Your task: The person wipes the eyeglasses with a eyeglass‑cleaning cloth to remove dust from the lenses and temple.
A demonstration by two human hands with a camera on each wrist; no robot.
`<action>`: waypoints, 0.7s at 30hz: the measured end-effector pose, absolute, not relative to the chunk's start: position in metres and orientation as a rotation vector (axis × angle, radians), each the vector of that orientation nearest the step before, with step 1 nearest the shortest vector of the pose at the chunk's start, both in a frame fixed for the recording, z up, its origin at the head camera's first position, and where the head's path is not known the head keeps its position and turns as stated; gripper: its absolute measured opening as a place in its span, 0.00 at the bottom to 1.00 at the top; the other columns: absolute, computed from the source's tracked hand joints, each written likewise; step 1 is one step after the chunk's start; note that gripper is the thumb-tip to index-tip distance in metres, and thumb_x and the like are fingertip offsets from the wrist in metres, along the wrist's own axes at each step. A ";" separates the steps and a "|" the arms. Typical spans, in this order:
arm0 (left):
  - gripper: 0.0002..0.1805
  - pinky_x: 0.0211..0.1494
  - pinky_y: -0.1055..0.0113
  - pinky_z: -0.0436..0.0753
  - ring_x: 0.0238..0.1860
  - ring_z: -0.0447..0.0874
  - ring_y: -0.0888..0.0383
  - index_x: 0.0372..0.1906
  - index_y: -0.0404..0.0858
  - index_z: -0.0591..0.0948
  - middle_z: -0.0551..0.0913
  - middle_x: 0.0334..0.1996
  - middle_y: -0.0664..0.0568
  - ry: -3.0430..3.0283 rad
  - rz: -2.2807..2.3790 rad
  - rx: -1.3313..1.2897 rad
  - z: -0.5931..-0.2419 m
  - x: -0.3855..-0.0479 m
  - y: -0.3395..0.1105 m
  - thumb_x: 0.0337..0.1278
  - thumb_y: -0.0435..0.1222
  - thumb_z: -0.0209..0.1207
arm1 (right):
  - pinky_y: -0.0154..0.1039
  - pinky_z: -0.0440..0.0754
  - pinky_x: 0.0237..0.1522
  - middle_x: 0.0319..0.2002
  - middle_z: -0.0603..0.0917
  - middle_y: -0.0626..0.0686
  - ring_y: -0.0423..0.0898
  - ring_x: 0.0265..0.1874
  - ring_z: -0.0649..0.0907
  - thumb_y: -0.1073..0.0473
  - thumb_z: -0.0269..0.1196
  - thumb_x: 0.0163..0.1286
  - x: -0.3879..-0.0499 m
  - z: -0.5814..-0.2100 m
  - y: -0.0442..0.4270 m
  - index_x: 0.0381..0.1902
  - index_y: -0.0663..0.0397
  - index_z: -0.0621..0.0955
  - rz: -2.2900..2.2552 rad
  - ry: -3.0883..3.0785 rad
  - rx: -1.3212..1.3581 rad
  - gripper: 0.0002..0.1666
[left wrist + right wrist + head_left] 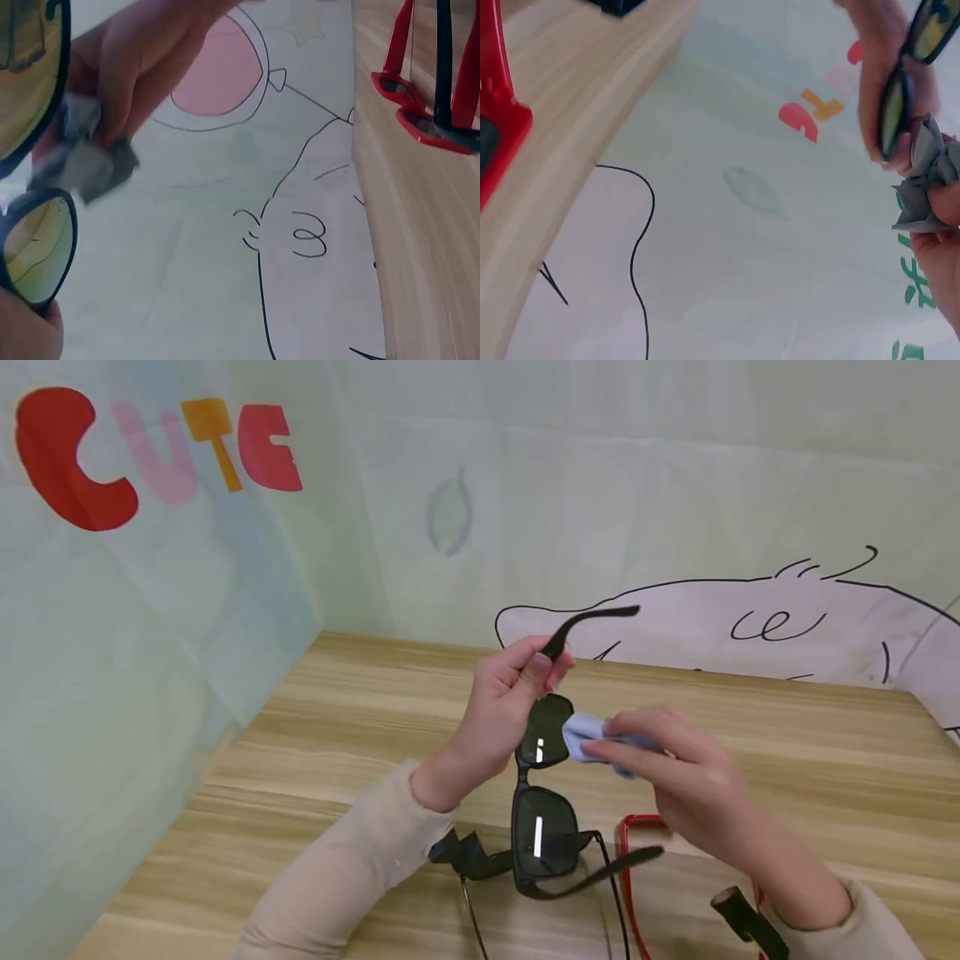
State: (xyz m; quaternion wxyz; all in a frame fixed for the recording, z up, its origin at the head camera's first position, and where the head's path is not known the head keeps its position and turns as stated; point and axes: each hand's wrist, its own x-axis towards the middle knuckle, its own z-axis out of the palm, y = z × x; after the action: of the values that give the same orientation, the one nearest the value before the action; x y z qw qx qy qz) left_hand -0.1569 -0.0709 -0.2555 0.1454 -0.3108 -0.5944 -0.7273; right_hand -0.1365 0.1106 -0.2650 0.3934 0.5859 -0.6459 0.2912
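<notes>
My left hand [495, 710] grips a pair of black sunglasses [517, 777] by one end of the frame, near the hinge. The sunglasses are raised over the table with their dark lenses one above the other in the head view, and both temples unfolded. Between its fingers my right hand [697, 781] pinches a crumpled light-blue cloth [583, 737], right beside the upper lens. Whether the cloth touches that lens, I cannot tell. The left wrist view shows the cloth [86, 161] blurred near the lenses; in the right wrist view the cloth [930, 180] looks grey.
Below the hands, red-framed glasses [628, 877] and dark glasses with thin temples [480, 864] lie on the wooden table [262, 777]. A dark temple-like piece [750, 920] shows under the right forearm. A printed sheet [390, 527] forms the back and left sides.
</notes>
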 end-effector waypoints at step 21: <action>0.13 0.44 0.69 0.71 0.32 0.69 0.57 0.40 0.19 0.74 0.69 0.25 0.46 -1.844 -2.154 -0.988 -0.261 -0.143 -0.060 0.68 0.25 0.41 | 0.31 0.75 0.40 0.41 0.80 0.49 0.47 0.40 0.74 0.65 0.40 0.76 -0.133 -0.256 0.102 0.39 0.61 0.84 0.353 -1.831 1.691 0.24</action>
State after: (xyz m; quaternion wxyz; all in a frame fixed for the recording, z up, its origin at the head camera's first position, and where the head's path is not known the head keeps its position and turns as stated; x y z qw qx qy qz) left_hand -0.1432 -0.0598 -0.2614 0.0694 -0.3282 -0.6127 -0.7156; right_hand -0.1331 0.1019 -0.2558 0.3070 0.6394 -0.6922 0.1335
